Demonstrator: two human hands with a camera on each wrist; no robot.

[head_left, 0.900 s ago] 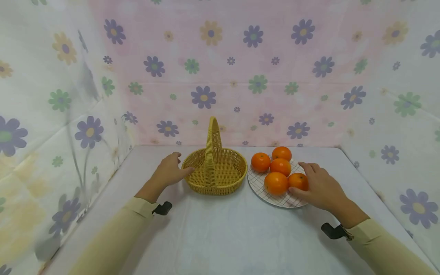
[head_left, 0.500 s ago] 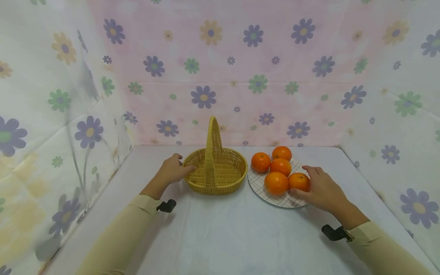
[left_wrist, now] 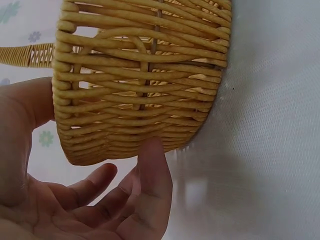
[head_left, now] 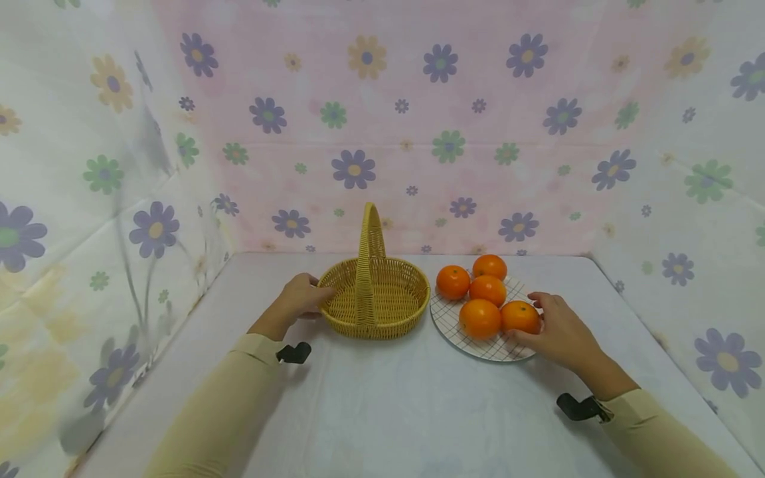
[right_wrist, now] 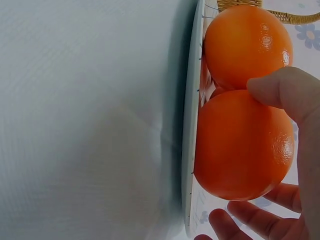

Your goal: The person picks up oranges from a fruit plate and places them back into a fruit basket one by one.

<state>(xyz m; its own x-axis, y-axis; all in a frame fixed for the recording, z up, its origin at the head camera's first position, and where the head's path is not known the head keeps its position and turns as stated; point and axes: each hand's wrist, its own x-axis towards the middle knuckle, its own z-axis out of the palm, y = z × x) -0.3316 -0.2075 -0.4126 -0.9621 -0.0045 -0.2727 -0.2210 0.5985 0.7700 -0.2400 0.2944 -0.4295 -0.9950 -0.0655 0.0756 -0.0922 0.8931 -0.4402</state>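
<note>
My left hand holds the left end of a yellow wicker basket with a tall handle. Its thumb goes over the rim to the inside; the other fingers lie outside, one fingertip against the weave in the left wrist view. On the right, my right hand is round the nearest right orange on a round checked plate. In the right wrist view, the thumb lies on this orange and a finger touches its far side, while other fingers stay apart from it.
Several more oranges sit close together on the plate, touching or nearly so. The basket stands just left of the plate on a white-covered table. Flower-patterned cloth hangs behind and at both sides.
My left hand has closed in on the basket's end, fingers now lower outside the rim. My right hand has shifted slightly right and down round its orange, which has moved very little.
</note>
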